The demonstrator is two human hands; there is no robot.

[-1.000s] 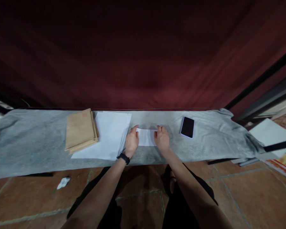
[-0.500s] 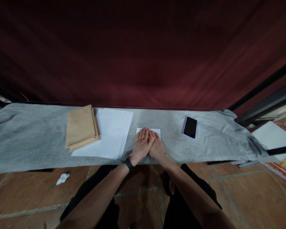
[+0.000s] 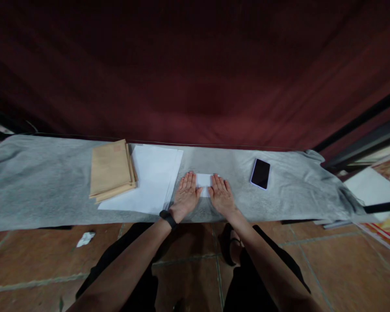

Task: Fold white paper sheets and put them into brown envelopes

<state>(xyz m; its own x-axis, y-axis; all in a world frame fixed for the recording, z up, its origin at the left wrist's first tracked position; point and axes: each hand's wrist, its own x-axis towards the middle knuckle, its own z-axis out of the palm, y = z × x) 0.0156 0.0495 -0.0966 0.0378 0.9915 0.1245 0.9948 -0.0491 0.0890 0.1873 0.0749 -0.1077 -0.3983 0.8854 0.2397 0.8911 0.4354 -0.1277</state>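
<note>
A small folded white sheet of paper (image 3: 203,180) lies flat on the grey cloth in front of me, its middle showing between my hands. My left hand (image 3: 186,191) rests palm down over its left end, fingers stretched out. Over the right end lies my right hand (image 3: 221,193), also flat with fingers extended. Both thumbs point inward across the paper. The ends of the paper are hidden under the palms. To the left is a stack of white paper sheets (image 3: 154,177), partly covered by several brown envelopes (image 3: 110,169).
The grey cloth (image 3: 52,182) covers a long narrow surface against a dark red curtain (image 3: 195,86). On the right lies a phone (image 3: 260,174) in a light purple case. A crumpled white scrap (image 3: 85,238) is on the tiled floor (image 3: 188,281).
My hands were together, the left partly over the right, on the paper. They have slid apart sideways to its two ends, uncovering the middle.
</note>
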